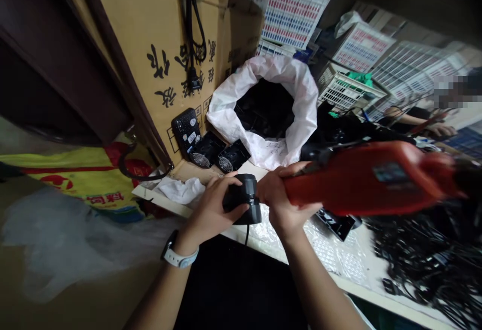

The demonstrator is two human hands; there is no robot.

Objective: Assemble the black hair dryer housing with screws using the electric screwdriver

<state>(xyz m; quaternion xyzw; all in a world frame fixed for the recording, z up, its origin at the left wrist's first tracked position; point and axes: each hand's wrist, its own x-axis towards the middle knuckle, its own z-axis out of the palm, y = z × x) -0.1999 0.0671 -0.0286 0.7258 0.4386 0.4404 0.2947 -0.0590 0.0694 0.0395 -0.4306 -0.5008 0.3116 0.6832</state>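
Note:
My left hand [211,208], with a white watch on its wrist, is closed around a small black round part [244,203] that has a thin black cord hanging below it. My right hand [281,200] grips the front of a red power screwdriver [371,178], whose tip end points left at the black part. Both hands meet just above the near edge of the workbench [361,264], over a sheet of bubble wrap.
A white sack [301,99] full of black parts stands behind my hands. Black fan housings [220,154] lean against cardboard boxes [150,28] at left. A pile of black cables [425,254] lies at right. White crates [346,91] and another person's arm [417,119] are at back right.

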